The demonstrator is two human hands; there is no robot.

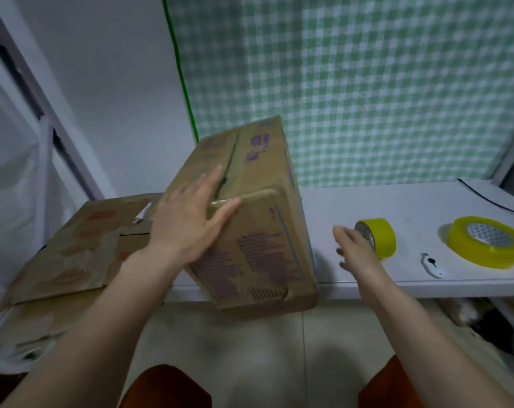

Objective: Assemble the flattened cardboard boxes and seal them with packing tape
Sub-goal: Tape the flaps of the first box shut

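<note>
Purple print on the tilted brown cardboard box (249,231) is blurred, illegible. Red marks on the flattened brown cardboard sheet (82,245) unreadable too.

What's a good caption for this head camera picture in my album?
Left hand steadies a tilted box while right hand reaches a tape roll.

Open shelf (397,201) gap between box (258,231) and upright tape roll (377,237). Cutter (432,265) and flat roll (485,242) crowd the right.
</note>
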